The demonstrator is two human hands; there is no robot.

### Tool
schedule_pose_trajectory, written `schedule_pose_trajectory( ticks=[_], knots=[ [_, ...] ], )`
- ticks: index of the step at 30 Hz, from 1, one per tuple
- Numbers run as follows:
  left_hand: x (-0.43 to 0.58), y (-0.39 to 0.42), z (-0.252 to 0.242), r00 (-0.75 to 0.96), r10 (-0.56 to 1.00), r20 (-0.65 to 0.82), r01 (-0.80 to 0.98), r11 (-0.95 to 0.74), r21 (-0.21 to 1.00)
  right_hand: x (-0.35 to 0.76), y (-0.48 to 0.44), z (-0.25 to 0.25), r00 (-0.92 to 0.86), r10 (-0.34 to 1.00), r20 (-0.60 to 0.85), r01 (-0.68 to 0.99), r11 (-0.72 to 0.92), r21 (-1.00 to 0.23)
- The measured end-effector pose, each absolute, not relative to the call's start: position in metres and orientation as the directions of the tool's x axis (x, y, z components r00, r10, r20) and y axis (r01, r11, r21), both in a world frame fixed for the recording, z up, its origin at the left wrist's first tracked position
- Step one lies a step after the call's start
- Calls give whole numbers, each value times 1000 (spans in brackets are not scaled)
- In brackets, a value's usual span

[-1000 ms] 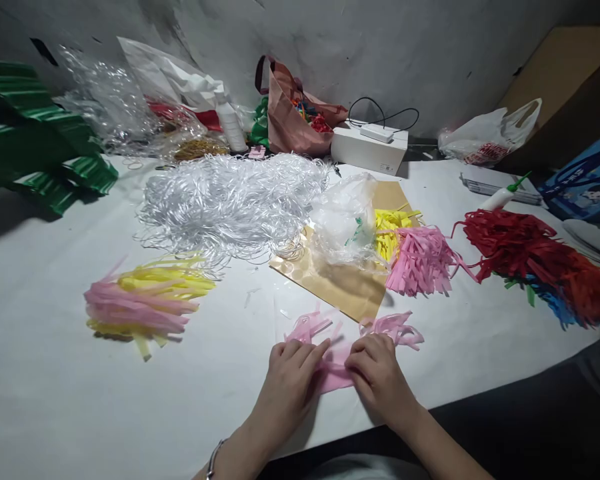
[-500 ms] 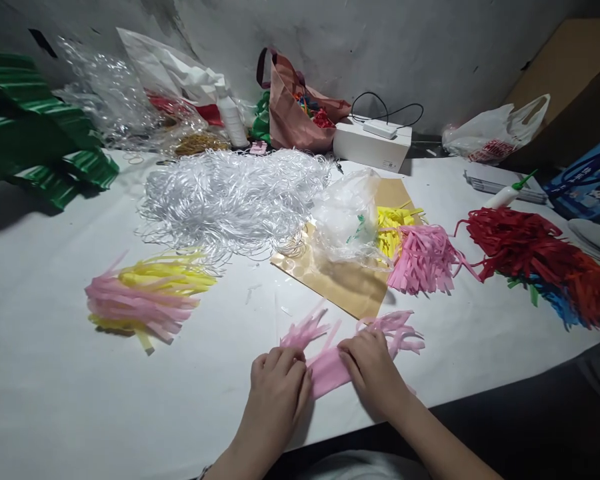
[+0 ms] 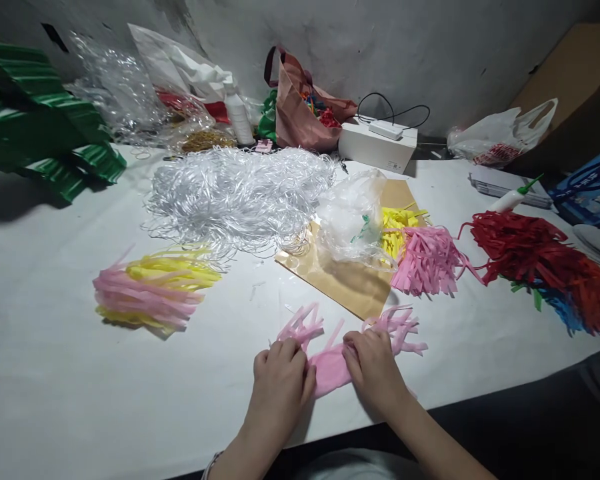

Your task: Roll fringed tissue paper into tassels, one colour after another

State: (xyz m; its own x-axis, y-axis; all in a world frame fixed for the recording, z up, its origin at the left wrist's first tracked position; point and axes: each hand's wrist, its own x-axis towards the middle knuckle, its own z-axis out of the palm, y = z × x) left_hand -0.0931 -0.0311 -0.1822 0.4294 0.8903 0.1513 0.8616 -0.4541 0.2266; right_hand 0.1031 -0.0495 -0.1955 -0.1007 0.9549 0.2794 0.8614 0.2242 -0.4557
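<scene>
Pinching pink fringe point(image 3: 330, 371), left hand point(image 3: 280, 383) now curled

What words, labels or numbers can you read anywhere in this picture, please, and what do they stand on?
Nothing here can be read as text.
Red print on the white bag: too blurred to read.
Green mark on the clear bag: too blurred to read.
Small dark mark on the white box: too small to read.
Print on the blue bag: too blurred to read.
</scene>
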Motion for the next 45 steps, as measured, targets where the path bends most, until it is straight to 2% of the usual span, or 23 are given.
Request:
schedule_pose_trajectory(
  ticks=[2,4,7,10,14,16,19,23,26,30,34,36,40,45],
  knots=[
    [-93,-31,-181,428,895,123,862,-446,240,105,-51,-190,-75,942,327,872,221,-437],
    [-92,-30,-181,422,901,104,865,-434,250,109,-54,-182,-133,902,411,861,311,-402],
    [-92,-30,-181,414,905,97,869,-424,256,117,-61,-173,-439,789,429,732,591,-338],
    [-94,-29,-180,411,904,115,862,-427,273,119,-67,-176,-595,723,353,665,688,-290],
    [-96,-35,-174,417,866,276,788,-496,365,117,-70,-191,-554,726,407,713,666,-218],
    [-95,-41,-173,476,794,379,690,-604,398,116,-71,-195,-534,738,412,723,651,-231],
    [-92,-50,-180,571,693,440,577,-720,385,117,-74,-194,-511,750,419,724,639,-261],
    [-92,-52,-192,558,714,423,581,-700,415,119,-78,-189,-512,773,375,723,623,-298],
    [-97,-50,-192,542,737,404,590,-676,442,120,-78,-190,-489,790,370,752,597,-280],
    [-104,-49,-184,479,778,406,618,-628,474,121,-75,-192,-396,820,413,781,538,-318],
    [-106,-48,-182,418,822,387,666,-567,485,117,-72,-192,-263,887,380,821,412,-394],
    [-105,-47,-185,397,841,369,703,-536,467,113,-69,-192,-200,916,349,856,337,-393],
    [-99,-44,-189,371,871,322,793,-477,378,106,-60,-194,-126,951,284,928,214,-304],
    [-93,-39,-187,309,893,326,867,-406,289,101,-50,-200,-93,954,285,957,164,-238]
  ],
)
